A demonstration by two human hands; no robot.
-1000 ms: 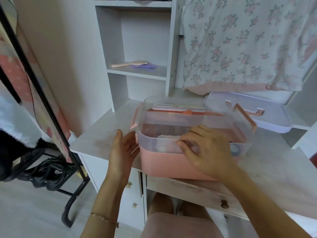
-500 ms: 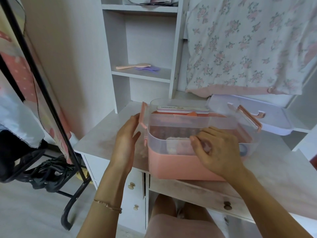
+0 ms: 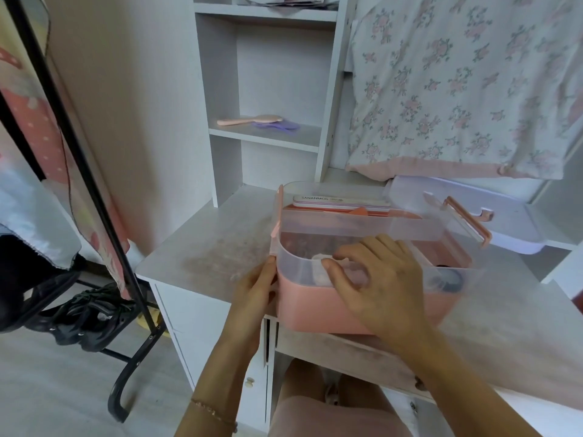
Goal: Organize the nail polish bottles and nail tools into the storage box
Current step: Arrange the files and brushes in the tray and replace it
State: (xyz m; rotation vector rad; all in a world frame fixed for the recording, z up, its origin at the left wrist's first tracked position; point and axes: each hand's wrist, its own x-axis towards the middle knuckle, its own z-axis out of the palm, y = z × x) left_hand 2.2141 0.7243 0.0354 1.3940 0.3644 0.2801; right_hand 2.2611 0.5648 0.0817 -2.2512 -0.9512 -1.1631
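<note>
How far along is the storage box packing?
Mostly packed, it seems: a nail file lies in the storage box's clear tray and round items show through its front wall. Now: left hand steadies the left end; right hand curls over the front rim. Left: the lid is still off, behind the box.

A pale, marbled table (image 3: 214, 247) with drawers under its top carries a storage box (image 3: 315, 307) with a pink base and clear upper tray, standing near the front edge. Behind and to the right of it the box's clear lid (image 3: 511, 222) lies flat. On a shelf (image 3: 268, 138) above the table's back lie a pink hairbrush (image 3: 249, 120) and a purple comb (image 3: 280, 125), touching.
</note>
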